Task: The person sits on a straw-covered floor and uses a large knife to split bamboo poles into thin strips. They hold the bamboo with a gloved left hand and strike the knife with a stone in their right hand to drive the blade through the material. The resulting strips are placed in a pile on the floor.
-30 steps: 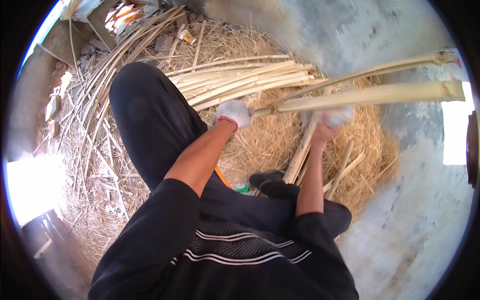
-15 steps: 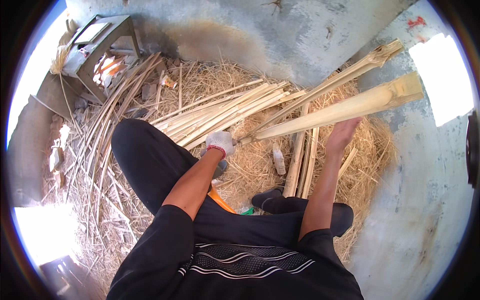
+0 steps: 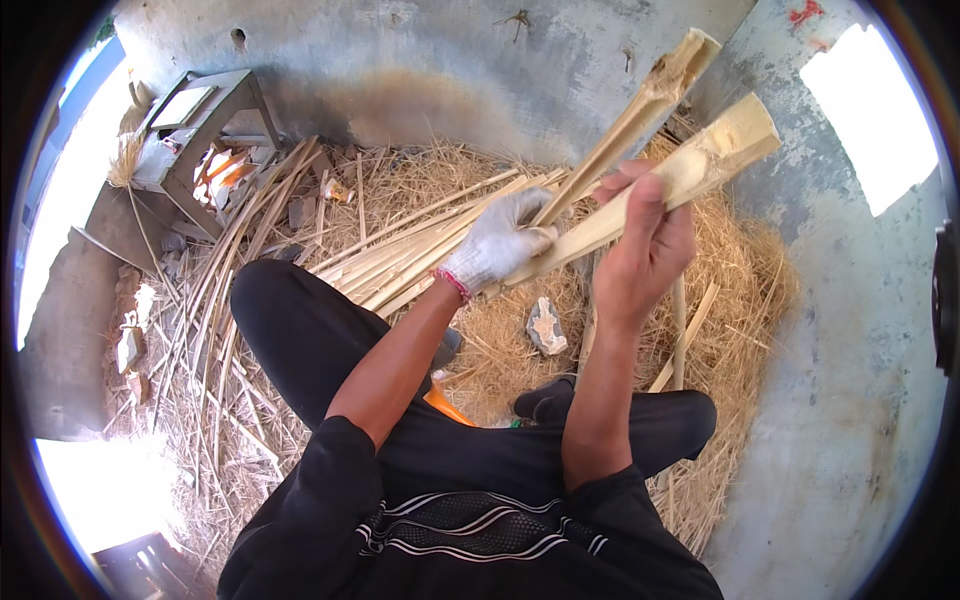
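Note:
Two long, pale split bamboo pieces fan apart toward the upper right. My left hand (image 3: 496,243), in a white knitted glove, is closed around their lower part, its thumb lying across the bamboo. The narrower bamboo piece (image 3: 632,112) rises on the left, with a rough node near its far end. Bare and closed, my right hand (image 3: 650,245) grips the wider bamboo piece (image 3: 722,150) partway along, thumb on top and fingers beneath. Below the hands, a grey and white stone (image 3: 546,326) sits on the straw. An orange curved object (image 3: 448,405) shows partly beside my leg.
Split bamboo strips (image 3: 400,262) lie in a bundle beyond my left knee. Thin long strips (image 3: 222,270) are strewn at the left. Straw (image 3: 745,290) covers the floor. A worn bench (image 3: 205,115) stands far left, and a grey wall (image 3: 830,370) rises at right.
My left hand has moved up and right onto the bamboo. My right hand has closed around the wider piece, having been open beneath it. Both pieces have shifted left and upward.

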{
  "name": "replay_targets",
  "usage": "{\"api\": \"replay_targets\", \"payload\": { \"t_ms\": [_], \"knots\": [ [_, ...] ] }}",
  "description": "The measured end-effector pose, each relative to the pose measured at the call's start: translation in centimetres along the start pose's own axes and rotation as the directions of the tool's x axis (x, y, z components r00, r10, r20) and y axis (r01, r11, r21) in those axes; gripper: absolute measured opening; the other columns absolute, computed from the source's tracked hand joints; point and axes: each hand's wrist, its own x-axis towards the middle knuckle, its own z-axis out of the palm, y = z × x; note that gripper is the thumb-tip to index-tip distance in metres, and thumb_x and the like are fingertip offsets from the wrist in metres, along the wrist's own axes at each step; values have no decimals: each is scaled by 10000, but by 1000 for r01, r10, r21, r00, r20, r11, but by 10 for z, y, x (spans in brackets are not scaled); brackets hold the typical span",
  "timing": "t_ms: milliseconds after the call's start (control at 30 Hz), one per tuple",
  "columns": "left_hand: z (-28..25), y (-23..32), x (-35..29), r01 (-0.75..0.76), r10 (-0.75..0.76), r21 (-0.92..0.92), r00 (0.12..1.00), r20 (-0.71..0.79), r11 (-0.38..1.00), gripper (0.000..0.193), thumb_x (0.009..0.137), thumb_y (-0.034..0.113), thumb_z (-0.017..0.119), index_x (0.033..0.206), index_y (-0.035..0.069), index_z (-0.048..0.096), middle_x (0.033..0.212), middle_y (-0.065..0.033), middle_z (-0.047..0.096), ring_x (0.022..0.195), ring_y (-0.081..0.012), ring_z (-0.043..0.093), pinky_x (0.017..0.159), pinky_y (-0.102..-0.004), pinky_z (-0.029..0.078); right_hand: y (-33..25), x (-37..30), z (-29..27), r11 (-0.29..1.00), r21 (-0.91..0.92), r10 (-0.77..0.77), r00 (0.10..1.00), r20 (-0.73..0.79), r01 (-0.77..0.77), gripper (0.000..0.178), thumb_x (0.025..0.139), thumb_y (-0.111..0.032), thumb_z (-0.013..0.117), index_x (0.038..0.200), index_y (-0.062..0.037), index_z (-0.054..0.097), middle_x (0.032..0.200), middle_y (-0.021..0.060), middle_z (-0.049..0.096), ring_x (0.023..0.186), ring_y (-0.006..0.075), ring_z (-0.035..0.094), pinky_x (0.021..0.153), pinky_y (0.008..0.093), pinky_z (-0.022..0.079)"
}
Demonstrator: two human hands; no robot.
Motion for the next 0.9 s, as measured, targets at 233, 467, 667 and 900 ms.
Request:
{"api": "replay_targets", "payload": {
  "t_ms": [233,467,667,900],
  "knots": [
    [10,8,34,-144,214,228,922,-323,963,455,926,482,694,978,33,750,538,-34,575,469,-116,491,447,-325,421,9,-13,0,918,364,117,985,128,-157,482,1065,-474,422,811,-71,496,591,-45,432,493,44,388,444,233,310],
    [-77,-18,114,-2,71,188,929,-364,982,291,976,351,652,885,74,646,540,7,516,405,-115,459,386,-286,408,-5,-55,-117,956,255,222,926,-305,-145,572,998,-673,367,793,-140,400,560,-57,336,426,52,300,385,206,257],
    [-233,-39,84,-82,-24,-71,474,-880,994,514,978,532,580,805,49,592,574,-44,532,493,-167,562,441,-335,491,-26,-106,-294,952,90,251,572,-781,-293,629,966,-741,335,747,-152,358,534,-31,239,447,89,190,439,244,189],
    [-332,10,38,120,-159,-130,277,-948,984,747,1010,667,293,964,-15,594,715,-72,610,578,-217,623,601,-404,580,5,-21,-501,912,218,403,663,-631,-347,689,977,-726,268,702,-102,367,541,-14,269,445,109,235,424,271,234]
  ]
}}
